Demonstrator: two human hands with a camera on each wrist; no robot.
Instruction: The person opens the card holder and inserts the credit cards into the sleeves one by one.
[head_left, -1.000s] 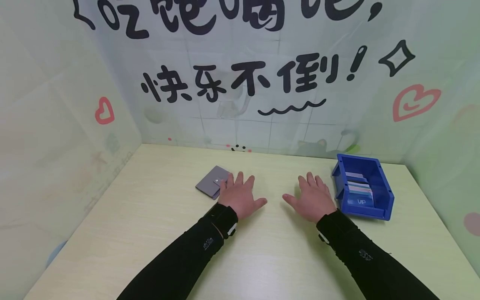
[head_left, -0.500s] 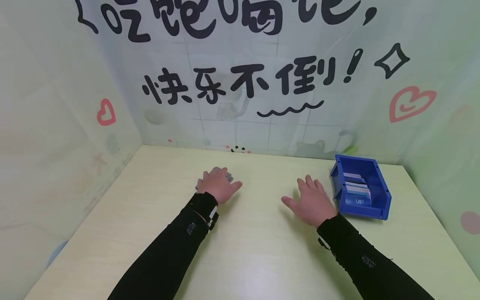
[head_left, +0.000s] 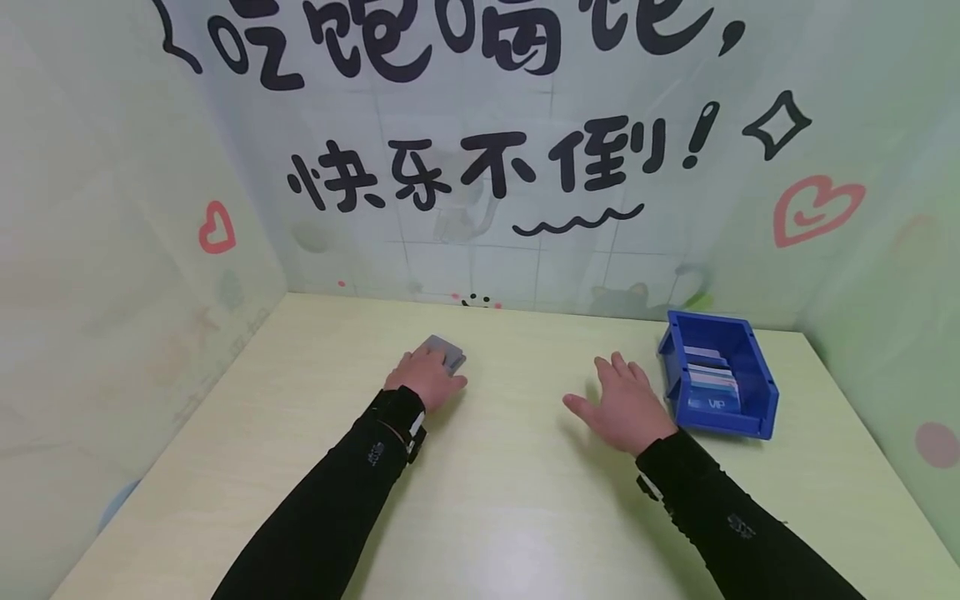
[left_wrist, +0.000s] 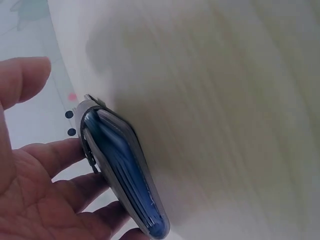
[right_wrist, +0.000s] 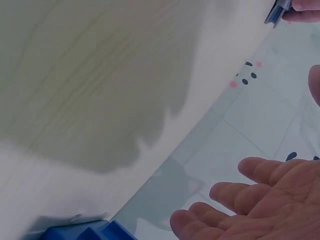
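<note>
A grey card holder [head_left: 448, 353] with a snap strap lies toward the back of the table, left of centre. My left hand [head_left: 426, 380] is over it, covering its near left part. In the left wrist view, the fingers touch the cover of the card holder [left_wrist: 131, 172], while the thumb stands apart from it. Blue-tinted sleeves show between its covers. My right hand [head_left: 628, 410] hovers palm down over the table, fingers extended and holding nothing. Nearest to it is a blue plastic bin [head_left: 761, 382], with a row of cards [head_left: 714, 385] inside.
The pale wooden table [head_left: 495, 483] is bounded behind by a printed curtain [head_left: 480, 217] with black lettering, and by fabric on both sides. A corner of the blue bin [right_wrist: 95, 232] appears at the bottom of the right wrist view.
My left hand has moved left onto the card holder, whose visible outline has shifted and narrowed. The right hand stays nearly where it was. The head view has shifted slightly.
</note>
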